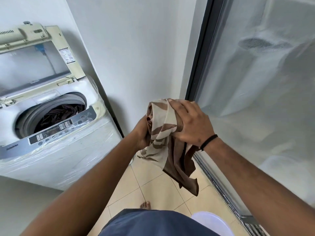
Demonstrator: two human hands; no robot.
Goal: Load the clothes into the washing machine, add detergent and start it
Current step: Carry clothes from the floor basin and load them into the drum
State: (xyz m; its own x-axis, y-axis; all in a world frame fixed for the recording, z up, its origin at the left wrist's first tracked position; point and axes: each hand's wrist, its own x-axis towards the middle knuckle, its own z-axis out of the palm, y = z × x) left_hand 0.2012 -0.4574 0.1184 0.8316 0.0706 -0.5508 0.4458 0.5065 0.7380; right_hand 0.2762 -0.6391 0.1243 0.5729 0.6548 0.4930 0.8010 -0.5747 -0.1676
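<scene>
A beige and brown patterned cloth [163, 133] hangs bunched in front of me, above the tiled floor. My left hand [142, 133] grips it from the left side, partly hidden behind the fabric. My right hand [190, 123], with a black band at the wrist, clasps the cloth from the top right. To the left stands a white top-loading washing machine [56, 150] wrapped in clear plastic, with its lid [34, 53] raised. Dark brown clothes [59, 114] lie inside the drum. The control panel [51, 130] runs along the machine's front edge.
A white wall stands behind the machine. A frosted glass sliding door [255, 99] with a dark frame fills the right side. Beige floor tiles [153, 183] run between them. A white rounded object [213, 222] sits low on the right, by my bare foot [145, 205].
</scene>
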